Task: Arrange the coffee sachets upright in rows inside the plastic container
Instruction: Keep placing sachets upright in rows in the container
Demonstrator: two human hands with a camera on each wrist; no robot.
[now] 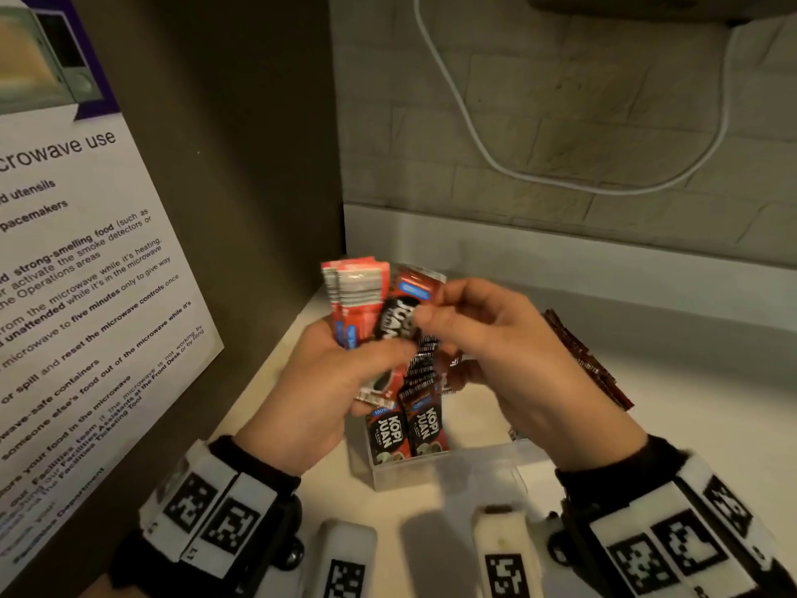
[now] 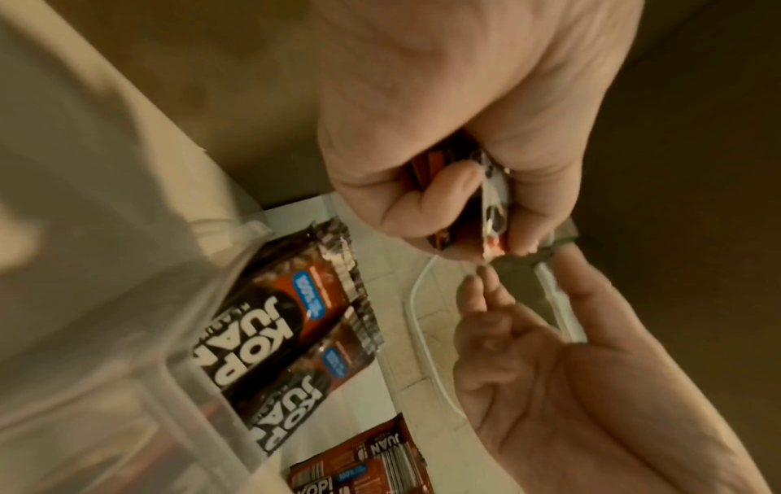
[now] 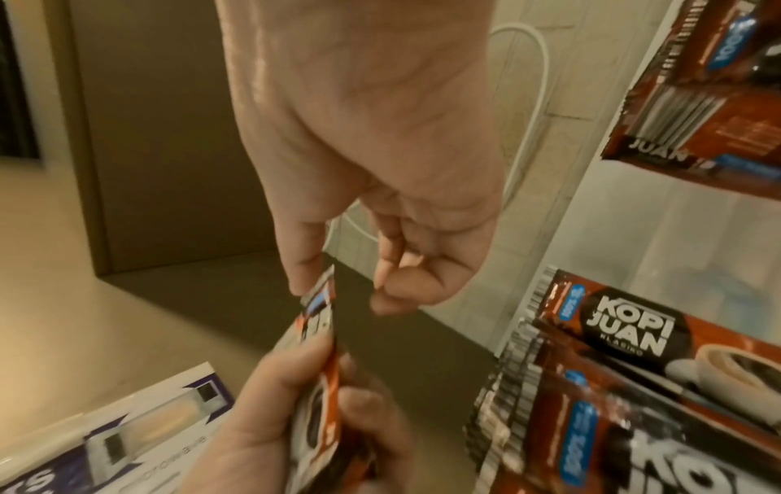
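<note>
The flat, glossy foil sachets (image 1: pixel 358 295) are long rectangles with crimped ends. The left hand (image 1: pixel 327 381) grips a fanned bunch of them, long axes upright, above the clear plastic container (image 1: pixel 448 470). The right hand (image 1: pixel 496 351) pinches the top edge of one sachet in that bunch with thumb and forefinger, its other fingers loosely curled. Two sachets (image 1: pixel 407 429) stand upright in the container on the pale counter (image 1: pixel 668 381).

Black sleeve cuffs (image 1: pixel 258 457) at both wrists; white blocky wrist mounts (image 1: pixel 215 511) printed with black square marker codes.
</note>
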